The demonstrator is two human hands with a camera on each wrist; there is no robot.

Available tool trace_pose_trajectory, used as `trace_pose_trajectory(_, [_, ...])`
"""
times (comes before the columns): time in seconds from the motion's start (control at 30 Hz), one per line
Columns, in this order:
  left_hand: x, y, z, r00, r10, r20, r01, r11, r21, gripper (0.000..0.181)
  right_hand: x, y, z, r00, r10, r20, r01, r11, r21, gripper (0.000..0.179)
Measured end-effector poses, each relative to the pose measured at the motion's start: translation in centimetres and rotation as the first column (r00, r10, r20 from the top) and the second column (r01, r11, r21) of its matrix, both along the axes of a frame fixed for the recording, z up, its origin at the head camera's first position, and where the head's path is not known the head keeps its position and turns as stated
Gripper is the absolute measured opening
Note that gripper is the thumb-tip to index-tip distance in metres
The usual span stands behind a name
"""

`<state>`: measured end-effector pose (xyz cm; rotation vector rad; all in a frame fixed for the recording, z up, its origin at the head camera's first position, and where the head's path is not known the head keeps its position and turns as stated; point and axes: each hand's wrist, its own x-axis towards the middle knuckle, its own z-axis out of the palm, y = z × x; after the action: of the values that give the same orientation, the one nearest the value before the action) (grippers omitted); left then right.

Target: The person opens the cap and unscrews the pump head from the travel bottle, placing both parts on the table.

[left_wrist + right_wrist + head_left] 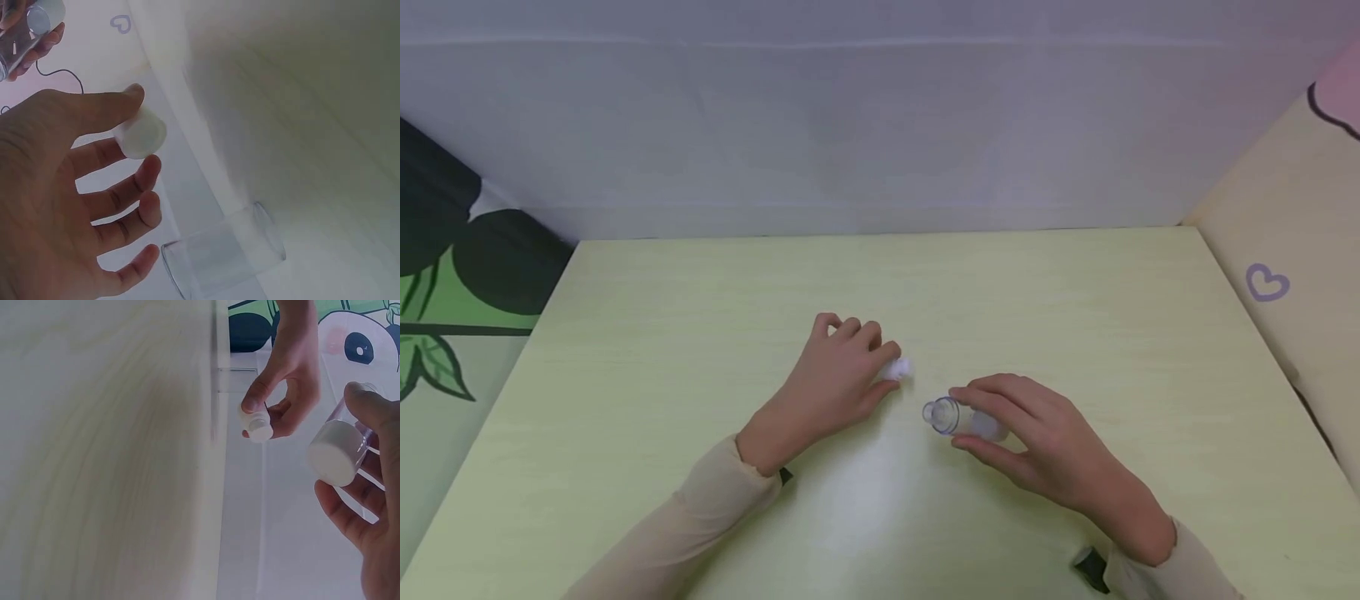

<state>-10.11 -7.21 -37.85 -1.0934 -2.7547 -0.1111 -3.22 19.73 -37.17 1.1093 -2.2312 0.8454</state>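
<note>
Between thumb and index finger, my left hand (831,379) pinches a small white stepped cap (257,427), its other fingers loosely bent. To the right, my right hand (1048,437) grips a small clear bottle (942,414) with a white base (334,455). The bottle is tilted, its narrow neck pointing left toward the cap, and a gap separates the two. A clear hollow cylinder (222,253) stands on the table beyond my left fingers; in the head view that hand hides it.
The pale wooden table (700,308) ends at a light back wall (880,133). A side panel (1285,250) with a purple heart rises on the right, and dark and green painted shapes (512,258) mark the left side. Black wrist pieces (1092,569) show at the sleeves.
</note>
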Motion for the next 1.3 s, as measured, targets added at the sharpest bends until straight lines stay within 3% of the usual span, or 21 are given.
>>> trace_pose_trajectory(0.33, [-0.25,0.57,-0.36,1.000,0.031,0.000,-0.031,0.990,-0.140,0.027,-0.07,-0.03,-0.16,1.000,0.015,0.006,-0.015,1.000,0.003,0.040])
trace_pose_trajectory(0.8, [-0.23,0.76,-0.61,0.996,0.064,0.054,-0.051,0.976,-0.213,0.033,0.10,0.02,-0.18,1.000,0.013,0.010,-0.014,1.000,0.014,0.040])
trace_pose_trajectory(1.3, [0.19,0.49,0.04,0.998,0.053,-0.023,-0.056,0.983,-0.177,0.040,-0.12,-0.01,-0.27,1.000,0.025,0.010,-0.025,1.000,0.010,0.039])
